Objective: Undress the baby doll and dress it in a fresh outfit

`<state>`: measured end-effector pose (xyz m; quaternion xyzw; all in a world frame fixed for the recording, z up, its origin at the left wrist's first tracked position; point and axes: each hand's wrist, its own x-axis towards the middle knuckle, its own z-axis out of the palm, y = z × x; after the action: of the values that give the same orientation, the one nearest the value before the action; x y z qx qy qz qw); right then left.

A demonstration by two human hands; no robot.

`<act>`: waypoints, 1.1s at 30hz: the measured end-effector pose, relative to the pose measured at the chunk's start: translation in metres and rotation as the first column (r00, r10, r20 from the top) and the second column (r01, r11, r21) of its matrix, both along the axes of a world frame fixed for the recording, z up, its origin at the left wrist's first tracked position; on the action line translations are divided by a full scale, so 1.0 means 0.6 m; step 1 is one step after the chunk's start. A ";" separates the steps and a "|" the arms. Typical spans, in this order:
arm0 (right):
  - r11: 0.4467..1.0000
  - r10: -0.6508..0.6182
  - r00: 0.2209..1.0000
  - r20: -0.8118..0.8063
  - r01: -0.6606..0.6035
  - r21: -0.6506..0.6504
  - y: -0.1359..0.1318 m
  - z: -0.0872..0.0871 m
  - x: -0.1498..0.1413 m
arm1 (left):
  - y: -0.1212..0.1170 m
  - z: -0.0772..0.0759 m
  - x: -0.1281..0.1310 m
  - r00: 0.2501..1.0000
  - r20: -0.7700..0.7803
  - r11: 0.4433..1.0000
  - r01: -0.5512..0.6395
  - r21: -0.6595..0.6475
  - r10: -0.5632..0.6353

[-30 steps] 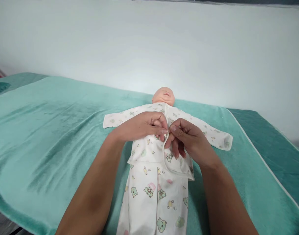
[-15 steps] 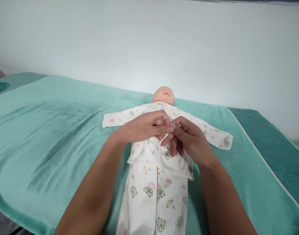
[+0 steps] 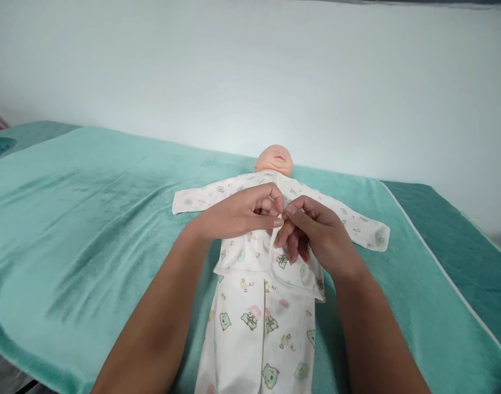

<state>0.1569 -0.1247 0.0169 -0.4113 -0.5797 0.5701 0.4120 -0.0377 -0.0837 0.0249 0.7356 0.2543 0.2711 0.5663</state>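
A baby doll point(image 3: 274, 161) lies on its back, dressed in a white printed baby shirt point(image 3: 239, 256) and matching trousers point(image 3: 237, 350). Over the doll's chest, my left hand point(image 3: 250, 210) pinches the shirt's front edge between thumb and fingers. Close against it, my right hand point(image 3: 322, 230) grips the same edge, thumb pressed to the index finger. The lower front flap is lifted a little, and its pale trim curves down from my fingertips. Whatever fastening lies between the fingers is hidden.
A light green plush blanket point(image 3: 90, 246) lies under the doll, with a few creases on the left. Darker teal cloth point(image 3: 447, 235) shows at the right. A white wall point(image 3: 234, 71) rises behind. The sleeves stretch out to both sides.
My left thumb has drawn back slightly to the left, and the fingertips of both hands have shifted a little. The doll and clothes stay in place.
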 end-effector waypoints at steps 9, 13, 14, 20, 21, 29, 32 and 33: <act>0.999 0.043 0.999 0.023 -0.043 0.001 -0.001 0.003 0.002 | 0.000 -0.004 0.004 0.988 0.148 0.996 -0.034 -0.078 0.045; 0.999 0.047 0.998 0.035 -0.046 -0.019 -0.002 0.005 0.003 | 0.004 -0.007 0.001 0.985 0.167 0.997 -0.036 -0.069 0.048; 0.999 0.045 0.998 0.038 -0.044 -0.025 -0.002 0.005 0.003 | 0.004 -0.007 0.000 0.984 0.170 0.997 -0.034 -0.065 0.045; 0.999 0.036 0.999 0.028 -0.035 -0.036 -0.001 0.004 0.001 | 0.003 0.004 -0.009 0.999 0.034 0.997 0.014 -0.072 -0.011; 0.999 0.028 0.999 0.020 -0.027 -0.037 0.000 0.002 0.001 | 0.001 0.007 -0.011 1.000 -0.005 0.997 0.024 -0.077 -0.025; 0.999 0.000 0.999 -0.039 -0.002 -0.055 0.006 -0.005 0.006 | -0.008 0.017 -0.013 0.979 -0.205 0.995 0.000 -0.099 -0.021; 0.999 -0.014 0.999 -0.044 0.012 -0.052 0.005 -0.004 0.005 | -0.008 0.017 -0.011 0.976 -0.211 0.995 -0.072 -0.071 0.055; 0.999 -0.015 0.999 -0.047 0.013 -0.051 0.005 -0.003 0.004 | -0.008 0.017 -0.010 0.973 -0.218 0.994 -0.093 -0.062 0.077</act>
<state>0.1594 -0.1219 0.0149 -0.4120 -0.5521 0.5915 0.4190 -0.0436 -0.0884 0.0348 0.7285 0.3549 0.2044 0.5492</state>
